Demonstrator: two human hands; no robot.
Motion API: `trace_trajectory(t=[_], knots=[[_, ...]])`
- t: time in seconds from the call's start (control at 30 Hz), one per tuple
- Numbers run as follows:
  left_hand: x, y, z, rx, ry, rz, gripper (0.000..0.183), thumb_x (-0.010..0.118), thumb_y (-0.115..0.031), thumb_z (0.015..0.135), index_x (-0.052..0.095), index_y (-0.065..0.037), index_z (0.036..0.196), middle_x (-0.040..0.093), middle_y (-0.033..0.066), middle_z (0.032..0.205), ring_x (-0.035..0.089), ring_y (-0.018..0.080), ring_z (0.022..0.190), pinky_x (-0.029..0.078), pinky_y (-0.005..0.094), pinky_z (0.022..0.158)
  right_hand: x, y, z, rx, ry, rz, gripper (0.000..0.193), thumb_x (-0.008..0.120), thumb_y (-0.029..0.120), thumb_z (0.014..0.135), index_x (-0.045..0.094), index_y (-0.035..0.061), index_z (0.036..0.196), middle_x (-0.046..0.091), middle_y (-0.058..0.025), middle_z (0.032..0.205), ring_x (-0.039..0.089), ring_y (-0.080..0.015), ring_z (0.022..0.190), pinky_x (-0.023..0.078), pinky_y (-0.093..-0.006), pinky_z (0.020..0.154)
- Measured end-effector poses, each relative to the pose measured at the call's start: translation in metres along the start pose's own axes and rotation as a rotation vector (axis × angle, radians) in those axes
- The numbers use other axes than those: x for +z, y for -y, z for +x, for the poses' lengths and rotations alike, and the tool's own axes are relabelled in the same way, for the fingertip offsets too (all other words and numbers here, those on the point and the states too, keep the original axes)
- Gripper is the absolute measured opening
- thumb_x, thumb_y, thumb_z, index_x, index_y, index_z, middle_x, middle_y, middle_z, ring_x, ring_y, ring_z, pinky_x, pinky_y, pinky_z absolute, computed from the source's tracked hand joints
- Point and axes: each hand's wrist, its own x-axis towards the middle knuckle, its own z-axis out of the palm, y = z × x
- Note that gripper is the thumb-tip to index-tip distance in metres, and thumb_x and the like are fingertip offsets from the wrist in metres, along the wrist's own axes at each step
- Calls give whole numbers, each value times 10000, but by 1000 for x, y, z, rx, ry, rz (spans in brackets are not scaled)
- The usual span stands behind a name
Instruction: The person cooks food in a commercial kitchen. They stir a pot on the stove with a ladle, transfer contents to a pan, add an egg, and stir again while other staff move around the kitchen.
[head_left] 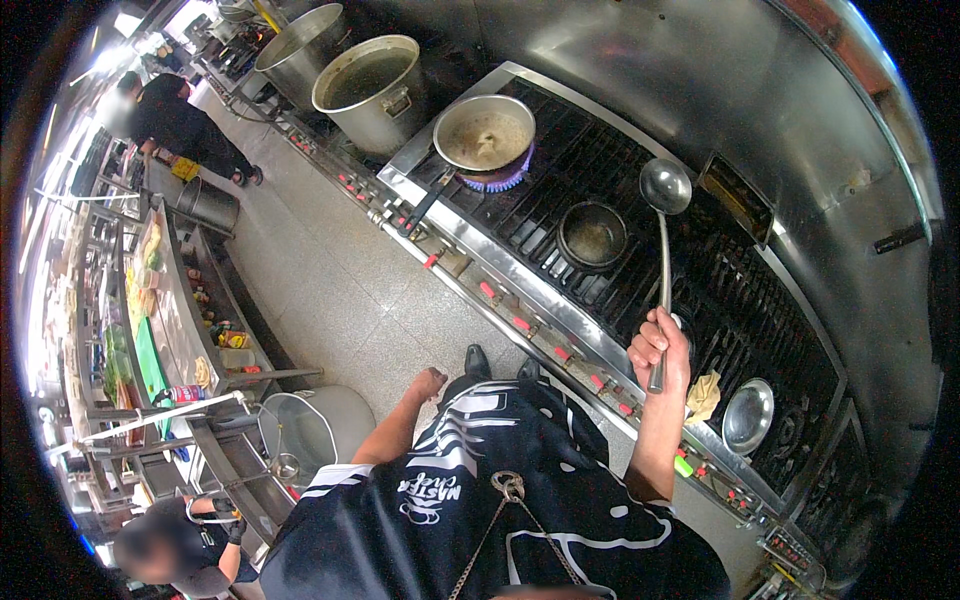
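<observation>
A long-handled steel ladle (666, 188) is gripped by the handle in my right hand (662, 350), its bowl raised over the right part of the stove. My left hand (428, 384) hangs low beside my body, with fingers curled in and nothing seen in them. Farther left on the stove, a pan (484, 132) of cloudy liquid with a pale lump sits over a blue flame, its dark handle pointing toward me. Between the pan and the ladle stands a small dark pot (592, 236) with a little liquid inside.
Two large stockpots (372, 98) stand left of the stove. Near my right forearm are a crumpled cloth (703, 397) and a metal lid or bowl (748, 416). A large bin (315, 430) is at my left, by a prep counter (185, 310). Two other people work at left.
</observation>
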Motion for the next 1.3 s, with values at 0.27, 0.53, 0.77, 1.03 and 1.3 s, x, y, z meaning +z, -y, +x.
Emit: trace_trajectory(t=[0.27,0.53,0.77,1.03,1.3], knots=[[-40,-6,32,119,-178,194,403,589,-357,924,694,15,1035,719,242,866,725,355,773,586,456,693,-3,-1,-7,-39,-12,43,230,500,272,1067,604,97,961,412,68,544,375,-77,396,332,-281,398],[-149,-85,77,390,-557,405,417,647,-369,928,620,-45,1189,663,250,1125,650,416,1072,533,517,900,12,-18,-13,-135,-12,46,256,480,284,1073,598,84,964,411,66,546,370,-81,391,310,-280,391],[-203,-166,81,531,-531,620,465,654,-389,907,620,-46,1219,550,173,1294,506,348,1274,486,509,976,71,-61,4,-247,-143,12,255,474,292,1075,584,100,948,402,77,543,371,-76,388,322,-275,389],[-225,-174,97,684,-491,776,505,678,-422,871,661,-65,1229,533,184,1318,479,357,1282,459,543,984,147,-125,23,-217,-166,-177,258,498,317,1062,598,94,981,394,60,525,346,-90,368,300,-286,382],[-234,-171,93,760,-483,777,626,758,-513,784,680,-28,1173,506,159,1278,433,327,1282,447,506,970,195,-181,83,-177,-286,-781,238,614,294,1001,550,66,976,438,21,561,408,-112,388,338,-285,370]])
